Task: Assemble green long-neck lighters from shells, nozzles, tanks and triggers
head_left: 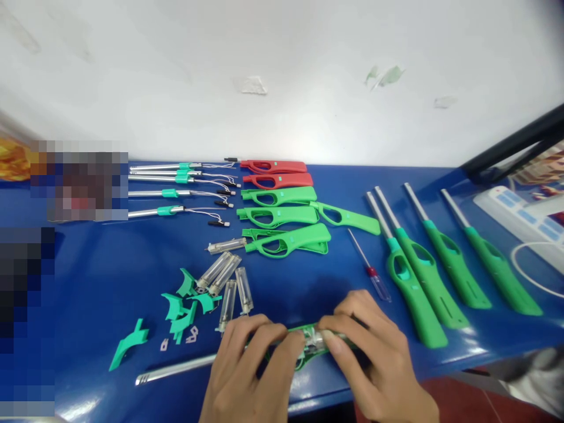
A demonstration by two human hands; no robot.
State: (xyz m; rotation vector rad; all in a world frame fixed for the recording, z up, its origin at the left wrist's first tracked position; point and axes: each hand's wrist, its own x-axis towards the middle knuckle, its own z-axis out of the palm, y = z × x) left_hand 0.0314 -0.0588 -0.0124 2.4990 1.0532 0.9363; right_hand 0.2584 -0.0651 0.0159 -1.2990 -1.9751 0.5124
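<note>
Near the front edge of the table, an open green lighter shell (303, 363) lies under both hands, with a long metal tube (176, 369) sticking out to the left. My left hand (253, 373) is closed around the front part, fingertips pressed on its inner parts. At the other end, my right hand (374, 358) grips the shell, its thumb and index finger at a clear fuel tank (314, 339) inside. Fingers hide most of the lighter. Just beyond my left hand lie several loose clear fuel tanks (227, 305) and teal triggers (183, 314).
Several assembled green lighters (418, 294) lie at right beside a screwdriver (372, 273). Green shells (282, 216), red shells (277, 180) and metal tubes with wires (165, 193) are lined up at the back. A white power strip (520, 217) sits far right; blurred blocks cover the left edge.
</note>
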